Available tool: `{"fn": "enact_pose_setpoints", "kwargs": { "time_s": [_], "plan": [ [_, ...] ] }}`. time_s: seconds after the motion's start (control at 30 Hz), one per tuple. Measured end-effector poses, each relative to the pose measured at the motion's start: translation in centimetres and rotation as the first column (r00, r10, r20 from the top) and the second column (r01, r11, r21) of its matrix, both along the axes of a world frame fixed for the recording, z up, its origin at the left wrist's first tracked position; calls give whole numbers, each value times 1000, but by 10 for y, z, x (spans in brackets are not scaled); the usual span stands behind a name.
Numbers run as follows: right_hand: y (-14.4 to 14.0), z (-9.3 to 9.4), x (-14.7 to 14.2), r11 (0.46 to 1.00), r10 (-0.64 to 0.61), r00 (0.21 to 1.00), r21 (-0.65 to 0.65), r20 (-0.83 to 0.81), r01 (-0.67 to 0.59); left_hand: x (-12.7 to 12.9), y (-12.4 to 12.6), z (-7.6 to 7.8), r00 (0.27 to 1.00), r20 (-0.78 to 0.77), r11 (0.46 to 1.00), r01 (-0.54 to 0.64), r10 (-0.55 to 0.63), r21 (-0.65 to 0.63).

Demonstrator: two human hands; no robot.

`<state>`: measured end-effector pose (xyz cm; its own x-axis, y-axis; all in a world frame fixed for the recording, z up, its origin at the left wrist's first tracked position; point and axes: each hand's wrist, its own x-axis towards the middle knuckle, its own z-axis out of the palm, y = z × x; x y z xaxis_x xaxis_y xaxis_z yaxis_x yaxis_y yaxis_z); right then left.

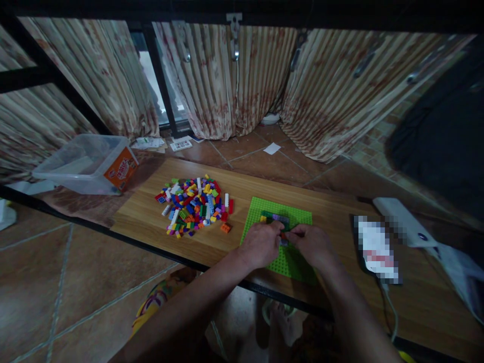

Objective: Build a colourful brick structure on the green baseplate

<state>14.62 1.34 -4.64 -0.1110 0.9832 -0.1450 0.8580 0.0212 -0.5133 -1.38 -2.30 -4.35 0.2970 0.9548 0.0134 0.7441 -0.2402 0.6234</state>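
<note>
On the green baseplate (257, 212), my left hand (260, 244) and right hand (312, 244) pinch together over the small brick build (276, 219) at its middle. I press straight down, steadying the plate; the loose brick pile (194, 204) lies left.

baseplate: green baseplate (287, 237) on wooden surface (151, 212) | hands: left hand (260, 244) and right hand (312, 244) meet over small brick build (276, 219) on it | left of baseplate: loose brick pile (194, 204), orange brick (226, 228) | far left: clear plastic tub (88, 164)
</note>
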Motion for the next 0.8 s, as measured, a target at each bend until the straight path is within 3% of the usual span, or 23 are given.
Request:
{"fn": "enact_pose_setpoints", "kwargs": {
  "time_s": [0.57,0.8],
  "plan": [
    [2,-6,-3,999,-7,999,32,42,6,2,-1,-2,999,-34,1000,-7,8,12],
    [2,-3,-4,1000,2,998,12,-65,-1,4,-2,-7,999,11,998,-34,34,51]
  ]
}}
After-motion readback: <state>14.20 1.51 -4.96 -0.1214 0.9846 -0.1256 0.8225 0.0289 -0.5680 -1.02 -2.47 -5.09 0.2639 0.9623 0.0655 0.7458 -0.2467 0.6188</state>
